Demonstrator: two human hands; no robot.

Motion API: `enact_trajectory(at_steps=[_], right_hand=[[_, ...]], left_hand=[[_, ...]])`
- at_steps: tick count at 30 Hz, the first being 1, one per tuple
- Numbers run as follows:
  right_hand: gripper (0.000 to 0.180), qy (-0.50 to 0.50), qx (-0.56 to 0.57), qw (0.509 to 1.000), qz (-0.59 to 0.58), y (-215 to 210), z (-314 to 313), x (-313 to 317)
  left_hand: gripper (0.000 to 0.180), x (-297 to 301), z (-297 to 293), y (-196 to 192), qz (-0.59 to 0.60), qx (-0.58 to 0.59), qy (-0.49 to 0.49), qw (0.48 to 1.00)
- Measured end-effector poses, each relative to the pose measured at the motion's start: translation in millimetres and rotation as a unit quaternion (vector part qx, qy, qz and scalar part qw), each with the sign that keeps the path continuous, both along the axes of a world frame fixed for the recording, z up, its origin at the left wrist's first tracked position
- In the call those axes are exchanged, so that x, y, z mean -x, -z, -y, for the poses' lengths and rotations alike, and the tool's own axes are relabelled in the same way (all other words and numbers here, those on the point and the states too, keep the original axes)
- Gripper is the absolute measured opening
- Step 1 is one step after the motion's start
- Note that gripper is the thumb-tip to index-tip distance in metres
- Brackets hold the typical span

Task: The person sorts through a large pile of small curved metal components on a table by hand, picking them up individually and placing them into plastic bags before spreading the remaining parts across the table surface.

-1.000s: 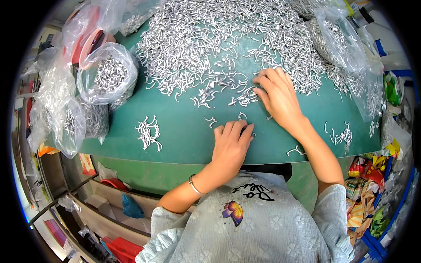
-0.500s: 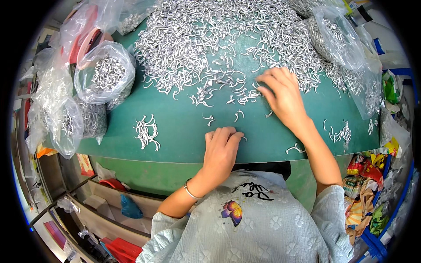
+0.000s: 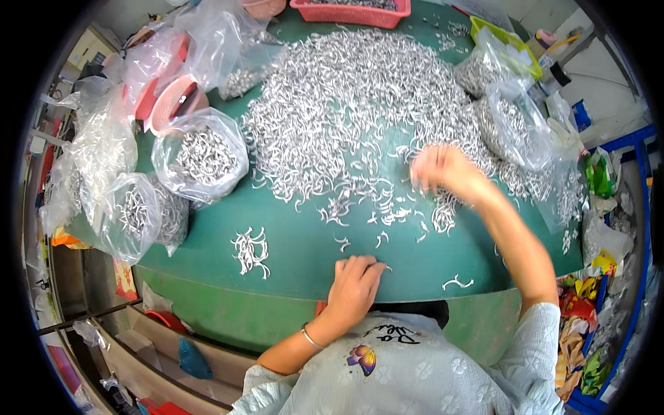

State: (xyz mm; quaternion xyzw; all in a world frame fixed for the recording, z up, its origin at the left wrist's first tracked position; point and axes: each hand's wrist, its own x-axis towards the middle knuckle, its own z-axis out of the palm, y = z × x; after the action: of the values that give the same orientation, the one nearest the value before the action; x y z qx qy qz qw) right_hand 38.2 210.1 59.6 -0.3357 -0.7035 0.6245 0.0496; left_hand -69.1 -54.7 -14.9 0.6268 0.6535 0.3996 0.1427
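Half a second ago my right hand [image 3: 441,168] was beside the loose bits at the near fringe of the heap; now it's a blur farther toward the table's far edge, over the right part of the big heap of small curved silver metal pieces [image 3: 332,90]. So those loose strays are lying clear of both hands. Its fingers look bent, but with that smear I honestly can't tell if it's pinching anything.

My left hand [image 3: 354,285] hasn't really budged: it's near the near edge of the green table [image 3: 304,277], fingers curled, with one silver piece poking out just beside the fingertips. Can't tell if it's gripping that or not.

The heap covers the middle toward the far edge, plus a little separate cluster [image 3: 250,252] near the near-left corner. View's tipped up too, so I now get the pink plastic basket [image 3: 349,17] at the far edge.
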Motion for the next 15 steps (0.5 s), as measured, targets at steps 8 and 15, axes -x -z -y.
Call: enact_trajectory(at_steps=[8, 15], right_hand=[[0.044, 0.255, 0.057, 0.891, -0.371, -38.3, -162.7, 105.7], [0.044, -0.166, -0.351, 0.92, 0.04, 17.5, -7.4, 17.2]], left_hand=[[0.028, -1.5, -5.0, 0.4, -0.004, -0.01, 0.023, 1.0], [0.027, 1.3, 2.2, 6.2, -0.005, 0.001, 0.012, 1.0]])
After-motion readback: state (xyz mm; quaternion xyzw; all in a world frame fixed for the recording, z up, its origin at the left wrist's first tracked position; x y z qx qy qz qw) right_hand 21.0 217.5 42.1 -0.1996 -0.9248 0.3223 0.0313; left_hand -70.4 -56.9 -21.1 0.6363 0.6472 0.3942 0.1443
